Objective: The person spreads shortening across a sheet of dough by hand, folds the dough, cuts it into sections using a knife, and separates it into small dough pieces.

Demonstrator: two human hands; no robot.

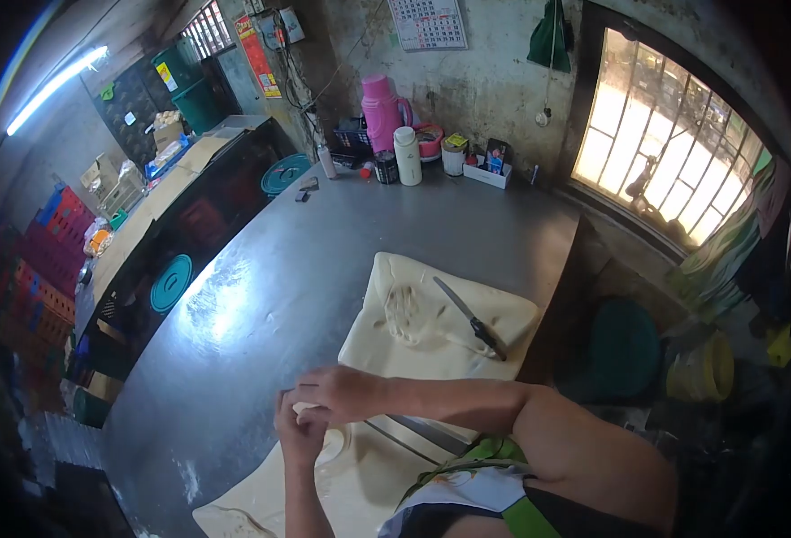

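This looks like a small bakery workshop: dough [436, 345], bearing a knife [478, 326], lies on a broad metal surface [306, 260], near stacked crates [66, 218], a green drum [200, 109], a stained wall [494, 99] and a barred window [664, 134].

Illumination is uneven. A lit tube light [57, 90] at upper left and a barred window [669, 134] at right are the visible sources; the latter is overexposed, its outside view washed out. A strong white glare patch lies on the metal table [315, 238]. The dough slab [440, 336] is moderately lit and legible. Deep shadow covers the teal bucket [624, 350]. Wide-angle distortion bows straight edges; corners fall to black. Crates [59, 224] at far left appear soft.
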